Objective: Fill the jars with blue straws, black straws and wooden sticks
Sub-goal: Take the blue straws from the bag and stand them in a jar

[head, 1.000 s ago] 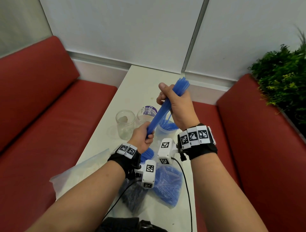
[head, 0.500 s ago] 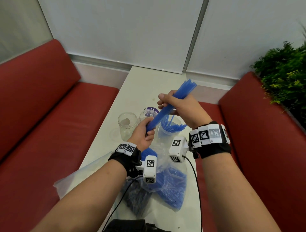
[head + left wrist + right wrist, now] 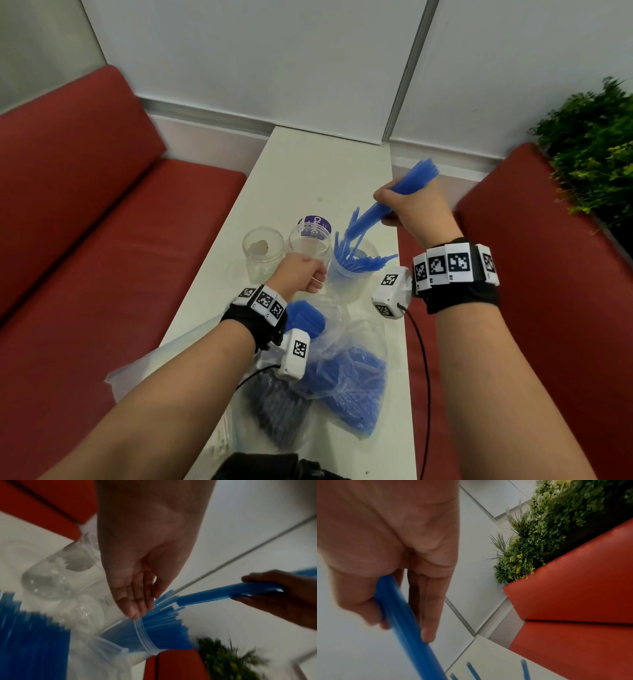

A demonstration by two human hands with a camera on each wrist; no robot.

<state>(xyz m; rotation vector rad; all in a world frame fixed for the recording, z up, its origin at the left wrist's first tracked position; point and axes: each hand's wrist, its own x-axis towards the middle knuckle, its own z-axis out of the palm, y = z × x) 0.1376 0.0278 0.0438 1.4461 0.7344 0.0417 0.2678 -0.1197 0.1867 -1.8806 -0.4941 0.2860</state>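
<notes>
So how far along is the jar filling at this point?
Early. Done: one jar already holds a spread of blue straws. In hand: the right hand grips another blue bundle above that jar, while the left hand hangs open beside it. Left: the other two jars hold no straws or sticks, and the dark straws are still bagged.

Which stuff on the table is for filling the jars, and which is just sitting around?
For the job:
- bundle of blue straws held by the right hand
- jar with blue straws
- two empty jars
- bags of blue straws and black straws

Just there:
- red benches
- green plant
</notes>
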